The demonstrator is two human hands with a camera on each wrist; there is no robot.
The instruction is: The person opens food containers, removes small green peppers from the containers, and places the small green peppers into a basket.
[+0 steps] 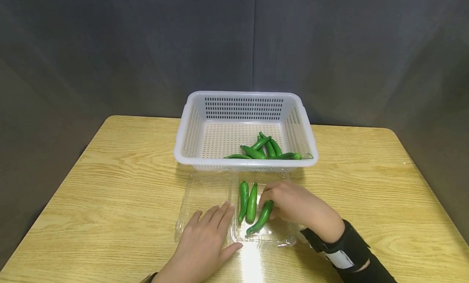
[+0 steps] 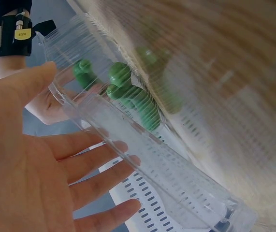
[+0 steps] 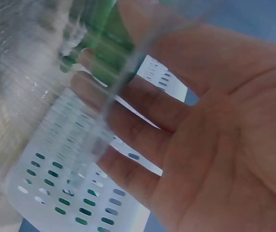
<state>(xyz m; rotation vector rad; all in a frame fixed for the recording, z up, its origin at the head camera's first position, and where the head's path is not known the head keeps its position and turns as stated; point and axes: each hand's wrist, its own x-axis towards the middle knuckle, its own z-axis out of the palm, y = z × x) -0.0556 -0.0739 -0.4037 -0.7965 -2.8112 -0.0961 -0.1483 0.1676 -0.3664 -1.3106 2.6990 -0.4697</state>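
Observation:
A clear plastic clamshell box (image 1: 234, 236) lies opened out on the table, its flat lid half (image 1: 207, 189) to the left. Two green chili peppers (image 1: 251, 203) lie side by side in the right half. My right hand (image 1: 296, 203) reaches over that half and holds a third, curved green pepper (image 1: 261, 221) between thumb and fingers, its lower end pointing toward me. Spread across the lid half and its near edge is my left hand (image 1: 205, 242), fingers extended. The left wrist view shows those fingers (image 2: 99, 169) against the box's clear wall.
A white perforated plastic basket (image 1: 245, 162) stands just beyond the box, with several green peppers (image 1: 253, 152) in its near right part. The wood-grain table (image 1: 121, 185) reaches back to a dark grey curtain (image 1: 146, 51).

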